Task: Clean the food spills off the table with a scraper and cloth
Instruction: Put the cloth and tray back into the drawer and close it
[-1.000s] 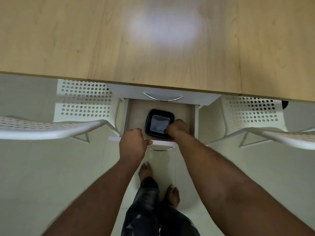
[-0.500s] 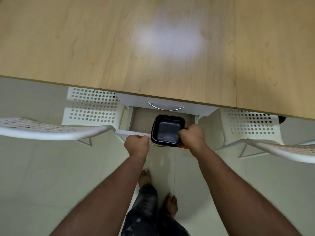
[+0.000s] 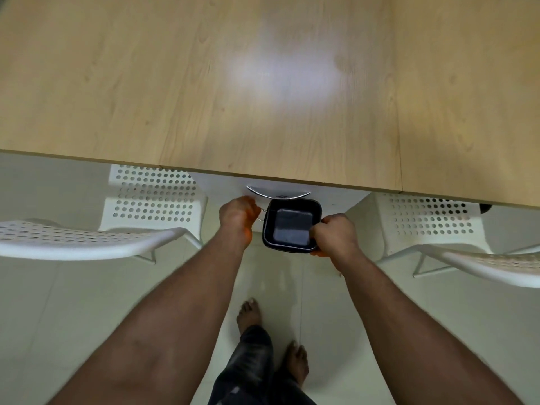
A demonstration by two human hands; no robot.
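No readable txt, labels, brands or nos. anywhere in view.

Two hands [image 3: 239, 213] [image 3: 333, 233], one black tray [image 3: 290, 226], two chairs [image 3: 87, 238] [image 3: 467, 258] (white, perforated), one table [image 3: 263, 83].

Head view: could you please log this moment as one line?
right hand: holds black tray | left hand: at drawer | table: no spills seen

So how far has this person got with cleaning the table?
Hard to say for the cleaning itself: the wooden table shows no spills in this view, only a glare patch. In hand: the right hand grips a black square tray below the table edge, while the left hand is at the white drawer front beside its metal handle. No scraper or cloth is visible, so any scraping and wiping looks still ahead.
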